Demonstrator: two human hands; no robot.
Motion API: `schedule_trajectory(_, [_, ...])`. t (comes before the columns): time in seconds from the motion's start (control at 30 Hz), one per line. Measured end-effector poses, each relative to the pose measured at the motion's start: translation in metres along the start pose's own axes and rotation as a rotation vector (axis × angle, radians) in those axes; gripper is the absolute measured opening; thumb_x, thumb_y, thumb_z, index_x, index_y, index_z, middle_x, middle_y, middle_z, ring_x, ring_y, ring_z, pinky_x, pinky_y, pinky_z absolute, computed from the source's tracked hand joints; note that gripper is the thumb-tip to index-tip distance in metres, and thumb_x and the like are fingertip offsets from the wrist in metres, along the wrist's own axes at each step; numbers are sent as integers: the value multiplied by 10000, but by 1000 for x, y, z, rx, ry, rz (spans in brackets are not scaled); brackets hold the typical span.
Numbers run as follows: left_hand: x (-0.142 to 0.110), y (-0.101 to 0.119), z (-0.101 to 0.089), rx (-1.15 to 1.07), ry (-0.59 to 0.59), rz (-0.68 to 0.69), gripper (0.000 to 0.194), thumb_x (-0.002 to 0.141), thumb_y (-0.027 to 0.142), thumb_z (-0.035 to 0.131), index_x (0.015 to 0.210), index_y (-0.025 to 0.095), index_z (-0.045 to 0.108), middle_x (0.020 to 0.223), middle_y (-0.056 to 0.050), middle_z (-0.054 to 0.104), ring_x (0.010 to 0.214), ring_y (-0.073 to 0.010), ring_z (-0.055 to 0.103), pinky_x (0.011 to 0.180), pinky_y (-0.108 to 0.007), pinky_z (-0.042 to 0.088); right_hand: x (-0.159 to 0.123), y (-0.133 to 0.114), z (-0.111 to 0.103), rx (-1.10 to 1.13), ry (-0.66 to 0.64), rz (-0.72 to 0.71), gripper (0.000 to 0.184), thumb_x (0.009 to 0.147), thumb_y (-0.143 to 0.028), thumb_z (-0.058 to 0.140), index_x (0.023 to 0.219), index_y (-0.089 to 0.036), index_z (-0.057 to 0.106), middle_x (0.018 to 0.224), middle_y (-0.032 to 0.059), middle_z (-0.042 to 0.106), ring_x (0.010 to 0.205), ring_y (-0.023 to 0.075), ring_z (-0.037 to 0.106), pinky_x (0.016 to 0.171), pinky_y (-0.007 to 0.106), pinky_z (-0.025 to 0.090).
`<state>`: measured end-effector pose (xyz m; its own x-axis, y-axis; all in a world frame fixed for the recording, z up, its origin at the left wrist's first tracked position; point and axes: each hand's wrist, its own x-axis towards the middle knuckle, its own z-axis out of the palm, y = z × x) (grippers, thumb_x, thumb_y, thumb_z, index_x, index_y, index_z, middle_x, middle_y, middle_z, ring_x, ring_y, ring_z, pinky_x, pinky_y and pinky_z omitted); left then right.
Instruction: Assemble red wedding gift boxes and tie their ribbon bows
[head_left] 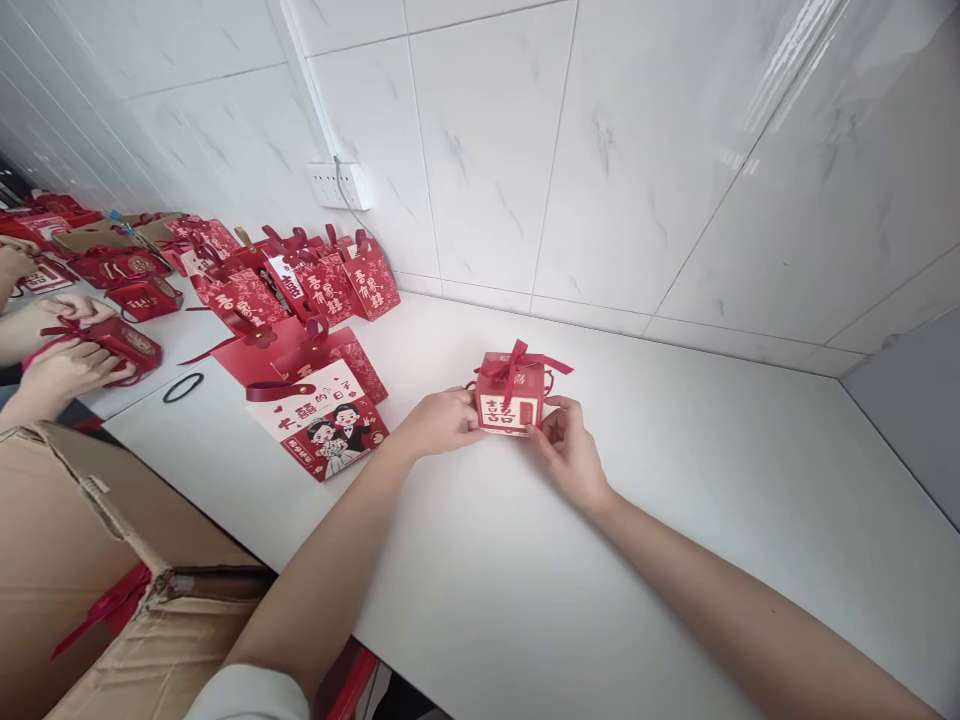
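Near the middle of the frame, the small red gift box [507,398] sits upright on the white bench [465,560], its ribbon bow [517,370] on top. It lies directly between the two hands, with its longer side running roughly across the frame. The left hand [444,422] pinches its left side; the right hand [570,450], about equally near, has thumb and curled fingers at its lower right corner. Left of centre, the bride-and-groom gift bag [330,425] lies just beyond the left forearm.
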<state>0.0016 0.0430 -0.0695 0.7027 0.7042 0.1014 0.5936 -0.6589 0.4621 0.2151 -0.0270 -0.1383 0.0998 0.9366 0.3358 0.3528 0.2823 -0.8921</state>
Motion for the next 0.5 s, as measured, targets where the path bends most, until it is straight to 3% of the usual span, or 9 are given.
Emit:
schedule_trajectory(0.13, [-6, -3, -12, 92, 1, -43, 396, 813, 526, 562, 612, 188, 605, 830, -16, 637, 738, -148, 585, 653, -257, 406, 4, 3, 2, 14, -31, 14, 181, 877, -337, 504, 1026, -244, 459, 654, -49, 486, 584, 156, 488, 578, 283, 425])
schedule_trajectory(0.23, [-12, -1, -26, 146, 164, -82, 429, 888, 504, 453, 628, 179, 555, 734, -12, 604, 683, -137, 541, 620, -253, 369, 3, 4, 3, 27, -84, -40, 172, 887, -305, 465, 1045, -239, 478, 681, -35, 500, 610, 158, 507, 584, 283, 439])
schedule_trajectory(0.33, [-13, 1, -31, 199, 285, -141, 394, 912, 491, 415, 708, 185, 556, 742, -8, 597, 651, -133, 521, 607, -254, 366, 1, -1, 6, -25, -247, -124, 206, 902, -269, 442, 1101, -245, 490, 691, -30, 525, 576, 151, 506, 568, 286, 457])
schedule_trajectory(0.4, [-13, 3, -33, 237, 352, -155, 347, 905, 498, 435, 826, 194, 583, 885, -22, 628, 681, -136, 551, 642, -267, 402, 1, -10, 6, -104, -283, -232, 213, 907, -240, 448, 1109, -260, 512, 707, -22, 564, 610, 162, 547, 655, 328, 499])
schedule_trajectory(0.5, [-21, 11, -40, 319, 660, -100, 393, 839, 515, 557, 1089, 212, 572, 1227, -86, 545, 967, -219, 592, 831, -339, 448, 3, -28, -10, -188, -62, -365, 267, 913, -230, 494, 1170, -297, 515, 916, 30, 640, 869, 215, 622, 856, 421, 498])
